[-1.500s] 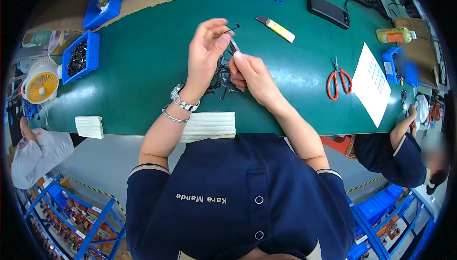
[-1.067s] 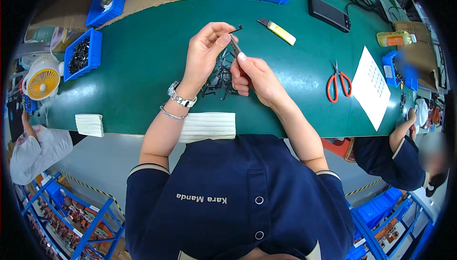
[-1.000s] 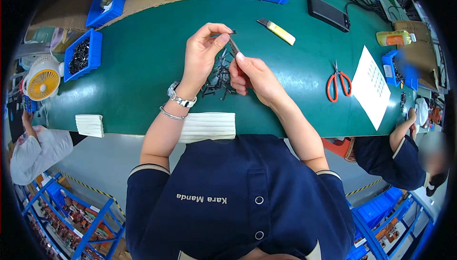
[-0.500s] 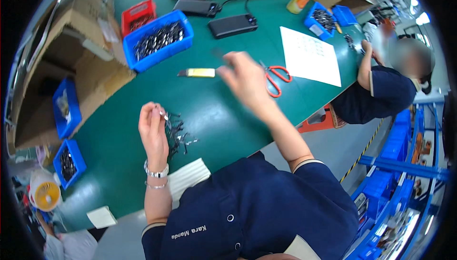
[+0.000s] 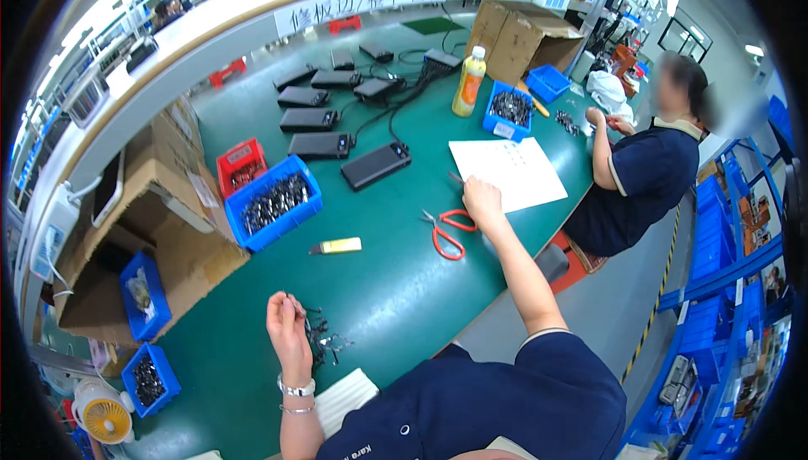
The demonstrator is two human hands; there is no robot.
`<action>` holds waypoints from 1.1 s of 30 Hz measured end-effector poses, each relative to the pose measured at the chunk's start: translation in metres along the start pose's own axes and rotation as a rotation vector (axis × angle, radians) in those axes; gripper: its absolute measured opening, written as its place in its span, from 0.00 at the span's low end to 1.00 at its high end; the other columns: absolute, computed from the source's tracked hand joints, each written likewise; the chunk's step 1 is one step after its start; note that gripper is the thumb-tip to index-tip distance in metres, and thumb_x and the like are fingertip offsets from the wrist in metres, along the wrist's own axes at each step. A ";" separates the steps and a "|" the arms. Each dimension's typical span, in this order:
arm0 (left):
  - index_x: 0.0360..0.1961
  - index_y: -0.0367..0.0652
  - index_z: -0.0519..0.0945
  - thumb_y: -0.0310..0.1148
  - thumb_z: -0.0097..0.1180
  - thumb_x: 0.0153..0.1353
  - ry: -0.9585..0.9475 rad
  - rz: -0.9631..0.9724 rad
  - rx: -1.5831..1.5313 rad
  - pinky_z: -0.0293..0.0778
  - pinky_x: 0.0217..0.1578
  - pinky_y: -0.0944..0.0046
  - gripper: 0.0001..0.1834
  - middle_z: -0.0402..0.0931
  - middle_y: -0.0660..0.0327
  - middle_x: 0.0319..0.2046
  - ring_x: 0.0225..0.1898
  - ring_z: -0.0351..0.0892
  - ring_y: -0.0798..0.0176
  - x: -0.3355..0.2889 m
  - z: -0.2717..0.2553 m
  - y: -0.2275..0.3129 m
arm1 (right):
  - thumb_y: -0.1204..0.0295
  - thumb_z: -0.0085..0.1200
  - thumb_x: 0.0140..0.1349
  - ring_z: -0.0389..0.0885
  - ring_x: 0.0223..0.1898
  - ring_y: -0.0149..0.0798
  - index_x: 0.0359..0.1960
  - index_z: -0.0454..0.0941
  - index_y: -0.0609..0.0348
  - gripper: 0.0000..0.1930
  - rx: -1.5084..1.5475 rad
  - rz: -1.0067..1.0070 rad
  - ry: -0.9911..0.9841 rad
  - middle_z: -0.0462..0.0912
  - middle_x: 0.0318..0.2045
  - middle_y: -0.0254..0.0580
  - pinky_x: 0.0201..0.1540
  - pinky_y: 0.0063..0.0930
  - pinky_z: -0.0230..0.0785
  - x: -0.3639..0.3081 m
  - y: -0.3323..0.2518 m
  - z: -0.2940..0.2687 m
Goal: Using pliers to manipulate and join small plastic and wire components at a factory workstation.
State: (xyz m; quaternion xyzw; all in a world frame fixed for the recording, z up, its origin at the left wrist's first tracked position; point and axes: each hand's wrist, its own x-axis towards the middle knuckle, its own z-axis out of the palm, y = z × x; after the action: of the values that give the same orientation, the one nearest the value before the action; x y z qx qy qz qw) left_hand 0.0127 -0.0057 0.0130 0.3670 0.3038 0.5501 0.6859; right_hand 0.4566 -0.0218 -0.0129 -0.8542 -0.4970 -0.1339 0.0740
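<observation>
Small black parts [image 5: 324,344] lie in a loose heap on the green table [image 5: 404,283], close to its near edge and toward the left end; the left hand hides part of the heap, and the single pieces tangle too much to tell apart. Just beside them, the left hand [image 5: 289,329] is raised with thumb and fingers drawn together at the tips around a small dark bit, too tiny to make out. Farther along the near edge to the right, the right hand [image 5: 484,202] has its fingers curled in around a thin dark tool, of which only the tip shows, by the corner of a white sheet [image 5: 513,174] whose print is too small to read. Red-handled pliers [image 5: 436,223] lie next to that hand, jaws toward the far edge. Between the two hands but farther from the near edge rests a yellow cutter [image 5: 340,245], apart from both. A blue bin [image 5: 290,228] of dark pieces stands beyond it, against a cardboard box [image 5: 189,262]. At the near edge, the shirt partly covers a folded white pad [image 5: 349,394]; the left forearm is cut off by the lower border.
</observation>
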 end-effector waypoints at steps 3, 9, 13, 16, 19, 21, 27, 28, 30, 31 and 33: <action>0.42 0.41 0.71 0.29 0.48 0.69 0.055 0.003 0.023 0.65 0.32 0.74 0.04 0.68 0.66 0.30 0.30 0.65 0.74 -0.005 0.002 0.003 | 0.72 0.52 0.54 0.84 0.27 0.50 0.25 0.79 0.61 0.07 0.016 0.004 0.029 0.81 0.20 0.54 0.28 0.44 0.76 -0.008 0.014 0.001; 0.40 0.42 0.72 0.30 0.49 0.68 0.085 -0.011 -0.008 0.65 0.32 0.75 0.04 0.68 0.67 0.30 0.29 0.65 0.75 -0.007 0.003 0.004 | 0.68 0.49 0.56 0.79 0.20 0.40 0.27 0.76 0.62 0.10 0.840 0.387 0.093 0.77 0.17 0.44 0.24 0.34 0.70 -0.009 0.082 -0.011; 0.40 0.42 0.72 0.30 0.50 0.68 0.086 -0.012 -0.025 0.65 0.31 0.75 0.04 0.68 0.68 0.29 0.29 0.65 0.75 -0.005 -0.002 0.002 | 0.67 0.46 0.63 0.61 0.17 0.24 0.29 0.73 0.59 0.10 1.240 0.326 0.664 0.64 0.16 0.25 0.20 0.23 0.55 0.018 0.110 -0.103; 0.40 0.42 0.73 0.31 0.50 0.68 0.072 -0.022 -0.003 0.64 0.31 0.75 0.04 0.68 0.69 0.28 0.29 0.65 0.76 -0.003 -0.006 0.002 | 0.70 0.44 0.65 0.57 0.19 0.21 0.28 0.72 0.57 0.09 1.390 0.154 0.942 0.62 0.18 0.22 0.22 0.22 0.52 0.085 0.109 -0.188; 0.41 0.45 0.73 0.32 0.50 0.68 0.072 -0.028 0.015 0.65 0.33 0.74 0.04 0.69 0.70 0.31 0.31 0.66 0.76 -0.003 -0.014 0.000 | 0.67 0.47 0.62 0.75 0.25 0.34 0.38 0.76 0.68 0.14 0.838 0.088 0.981 0.78 0.22 0.43 0.31 0.33 0.68 0.155 0.071 -0.290; 0.41 0.45 0.73 0.32 0.50 0.68 0.060 -0.009 0.032 0.65 0.33 0.75 0.04 0.69 0.70 0.30 0.30 0.66 0.76 -0.001 -0.013 -0.001 | 0.63 0.49 0.58 0.81 0.31 0.51 0.36 0.78 0.66 0.16 0.671 -0.027 0.956 0.81 0.27 0.56 0.37 0.40 0.70 0.212 0.044 -0.335; 0.39 0.43 0.74 0.32 0.51 0.67 0.126 0.017 0.051 0.64 0.31 0.76 0.04 0.69 0.70 0.28 0.28 0.66 0.77 -0.004 -0.019 0.000 | 0.58 0.49 0.56 0.81 0.28 0.49 0.35 0.80 0.65 0.20 0.656 -0.244 0.389 0.82 0.25 0.51 0.32 0.40 0.73 0.315 -0.110 -0.355; 0.39 0.43 0.74 0.32 0.52 0.67 0.124 0.034 0.047 0.64 0.30 0.77 0.05 0.69 0.70 0.26 0.27 0.66 0.78 -0.002 -0.018 -0.001 | 0.58 0.49 0.56 0.79 0.27 0.47 0.36 0.80 0.64 0.20 0.712 -0.259 0.197 0.81 0.26 0.48 0.29 0.40 0.72 0.317 -0.122 -0.353; 0.39 0.42 0.74 0.31 0.51 0.67 0.142 0.028 0.048 0.64 0.30 0.77 0.05 0.70 0.70 0.27 0.27 0.66 0.78 -0.002 -0.016 -0.003 | 0.57 0.50 0.54 0.78 0.22 0.43 0.35 0.79 0.65 0.21 0.567 -0.337 0.218 0.80 0.23 0.46 0.21 0.35 0.70 0.329 -0.145 -0.335; 0.40 0.42 0.75 0.31 0.51 0.67 0.135 0.021 0.056 0.64 0.30 0.78 0.05 0.70 0.70 0.27 0.28 0.66 0.78 -0.001 -0.015 -0.002 | 0.58 0.51 0.53 0.76 0.17 0.43 0.32 0.79 0.68 0.21 0.559 -0.395 0.160 0.79 0.22 0.49 0.16 0.32 0.68 0.331 -0.151 -0.331; 0.41 0.42 0.73 0.32 0.51 0.67 0.113 -0.013 0.083 0.65 0.32 0.76 0.05 0.70 0.69 0.30 0.29 0.67 0.77 0.000 -0.018 -0.002 | 0.58 0.51 0.52 0.76 0.15 0.44 0.31 0.78 0.70 0.21 0.523 -0.315 0.156 0.79 0.22 0.50 0.17 0.34 0.68 0.342 -0.163 -0.329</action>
State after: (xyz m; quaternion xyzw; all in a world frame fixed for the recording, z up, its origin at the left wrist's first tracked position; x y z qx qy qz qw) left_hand -0.0012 -0.0033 0.0014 0.3615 0.3667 0.5526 0.6553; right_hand 0.4246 0.2570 0.4025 -0.7056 -0.6338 -0.0764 0.3076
